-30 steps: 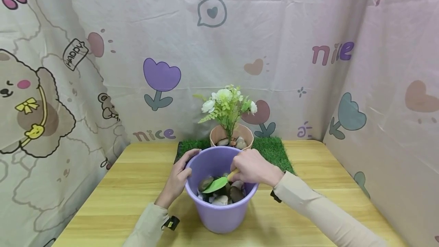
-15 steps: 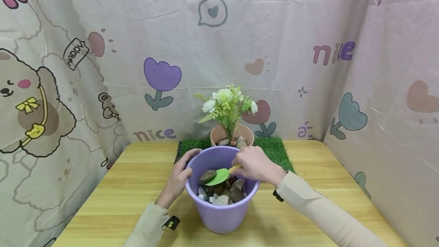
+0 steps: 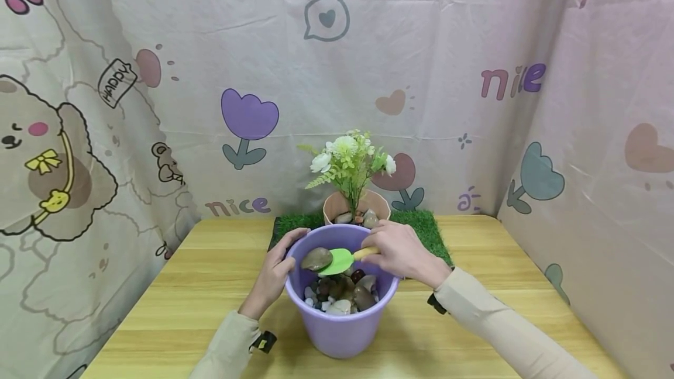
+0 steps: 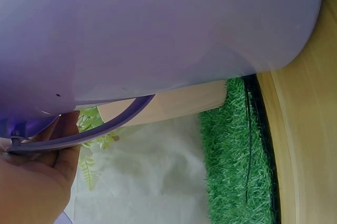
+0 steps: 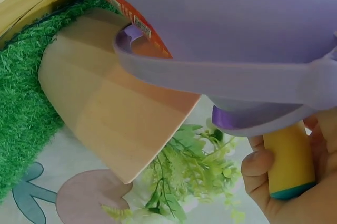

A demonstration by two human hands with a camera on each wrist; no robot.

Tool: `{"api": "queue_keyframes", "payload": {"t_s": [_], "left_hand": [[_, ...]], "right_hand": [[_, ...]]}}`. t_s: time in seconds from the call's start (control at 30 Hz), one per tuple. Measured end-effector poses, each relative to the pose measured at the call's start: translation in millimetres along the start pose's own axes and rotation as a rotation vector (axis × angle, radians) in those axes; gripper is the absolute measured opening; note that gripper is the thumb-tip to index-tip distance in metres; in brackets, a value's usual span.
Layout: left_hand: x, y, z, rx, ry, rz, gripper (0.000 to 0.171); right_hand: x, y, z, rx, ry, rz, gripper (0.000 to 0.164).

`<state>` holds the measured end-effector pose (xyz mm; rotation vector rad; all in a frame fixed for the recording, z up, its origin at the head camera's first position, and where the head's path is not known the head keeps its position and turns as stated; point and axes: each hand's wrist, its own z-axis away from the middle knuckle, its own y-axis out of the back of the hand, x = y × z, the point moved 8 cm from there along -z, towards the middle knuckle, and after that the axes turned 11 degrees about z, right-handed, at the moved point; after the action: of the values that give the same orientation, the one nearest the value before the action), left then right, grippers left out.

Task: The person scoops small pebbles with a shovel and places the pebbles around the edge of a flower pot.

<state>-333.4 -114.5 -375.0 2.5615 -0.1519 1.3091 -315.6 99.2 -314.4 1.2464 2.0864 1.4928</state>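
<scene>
A purple bucket point(image 3: 342, 332) with stones point(image 3: 339, 297) at its bottom stands on the table. My left hand point(image 3: 274, 271) grips its left rim, thumb on the near side; the bucket's handle point(image 4: 113, 124) runs past the fingers in the left wrist view. My right hand point(image 3: 402, 250) holds a small trowel by its yellow handle point(image 5: 289, 163) over the right rim. The green trowel blade point(image 3: 339, 261) points left inside the bucket, above the other stones. One large brown stone point(image 3: 317, 258) rests on the blade's tip, near the bucket's left inner wall.
Behind the bucket, a pinkish flower pot point(image 5: 116, 92) holds white flowers point(image 3: 343, 148) and a few stones. It stands on a green turf mat point(image 3: 421, 235). A printed curtain point(image 3: 326, 75) hangs behind the wooden table point(image 3: 195, 297).
My right hand has moved slightly up and right. The trowel blade has risen from among the stones, lifting the large brown stone. My left hand stays at the rim.
</scene>
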Motion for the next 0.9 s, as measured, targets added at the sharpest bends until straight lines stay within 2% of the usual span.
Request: {"api": "queue_keyframes", "payload": {"t_s": [0.37, 0.57, 0.9], "left_hand": [[1.4, -0.9, 0.4, 0.001, 0.01, -0.007, 0.068], [1.4, -1.9, 1.5, 0.004, 0.017, -0.006, 0.069], [-0.9, -0.7, 0.8, 0.001, 0.012, 0.003, 0.071]], "right_hand": [[2.1, 0.1, 3.1, 0.036, -0.016, 0.031, 0.011], [6.2, -1.3, 5.3, 0.005, -0.065, -0.011, 0.007], [15.3, 5.1, 10.6, 0.014, -0.125, -0.052, 0.016]]}}
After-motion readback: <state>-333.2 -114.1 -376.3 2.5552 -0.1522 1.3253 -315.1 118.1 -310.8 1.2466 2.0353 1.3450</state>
